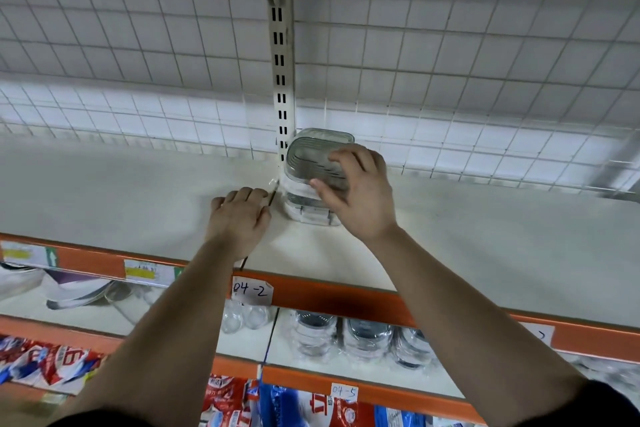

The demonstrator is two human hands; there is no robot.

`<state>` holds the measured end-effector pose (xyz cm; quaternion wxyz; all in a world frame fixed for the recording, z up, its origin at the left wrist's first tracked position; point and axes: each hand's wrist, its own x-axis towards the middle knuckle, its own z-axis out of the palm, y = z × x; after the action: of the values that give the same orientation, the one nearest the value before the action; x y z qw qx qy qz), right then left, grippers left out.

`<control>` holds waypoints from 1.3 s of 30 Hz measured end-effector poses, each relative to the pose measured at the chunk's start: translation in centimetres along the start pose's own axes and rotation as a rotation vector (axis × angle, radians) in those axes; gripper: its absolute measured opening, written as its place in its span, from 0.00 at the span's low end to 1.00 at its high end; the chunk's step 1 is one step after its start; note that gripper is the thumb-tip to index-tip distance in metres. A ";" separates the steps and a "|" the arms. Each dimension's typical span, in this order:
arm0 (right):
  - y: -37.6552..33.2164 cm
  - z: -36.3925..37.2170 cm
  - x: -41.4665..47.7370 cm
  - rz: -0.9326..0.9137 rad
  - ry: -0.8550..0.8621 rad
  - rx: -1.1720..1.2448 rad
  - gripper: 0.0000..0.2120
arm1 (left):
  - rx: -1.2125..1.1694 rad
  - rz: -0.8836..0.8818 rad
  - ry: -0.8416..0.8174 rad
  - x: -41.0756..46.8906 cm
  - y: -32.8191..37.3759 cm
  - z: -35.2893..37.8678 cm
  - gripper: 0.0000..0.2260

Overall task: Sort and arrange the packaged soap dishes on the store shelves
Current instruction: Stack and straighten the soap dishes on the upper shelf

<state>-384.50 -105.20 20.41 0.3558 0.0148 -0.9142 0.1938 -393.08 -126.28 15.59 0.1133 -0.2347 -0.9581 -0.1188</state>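
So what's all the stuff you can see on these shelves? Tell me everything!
top soap dish: one, clear and grey, on top of the stack on the top shelf
soap dish stack: a few, clear, hard to count, beside the post
top shelf: one, white with an orange front edge
lower soap dishes: three stacks, clear and grey, one shelf down
wire grid: one, white, behind the top shelf
slotted post: one, white, upright at the back
handwritten labels: two readable, white, on the orange edges
packets: several, red and blue, lowest shelf
left hand: rests on the top shelf, holding nothing
right hand: grips the top soap dish
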 end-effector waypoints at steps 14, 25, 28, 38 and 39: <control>1.0 -1.1 -2.3 0.069 -0.193 -0.058 0.25 | 0.130 0.037 0.076 -0.1 0.0 -0.6 0.14; 4.9 -9.6 -9.7 0.122 -0.055 -0.041 0.23 | 0.013 -0.084 0.488 -5.8 4.3 -1.3 0.13; 6.2 -12.3 -12.6 0.134 -0.021 -0.038 0.21 | -0.032 -0.063 0.518 -8.4 8.4 -0.2 0.13; 11.6 -21.1 -23.2 0.175 -0.043 -0.017 0.17 | -0.112 0.109 0.540 -16.2 23.7 2.6 0.12; 12.2 -21.7 -24.5 0.183 -0.049 -0.017 0.18 | -0.114 0.122 0.542 -17.1 24.8 3.0 0.11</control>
<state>-354.26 -88.67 14.74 0.3144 -0.0669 -0.9216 0.2174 -366.97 -111.27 12.41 0.3587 -0.2576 -0.8688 -0.2238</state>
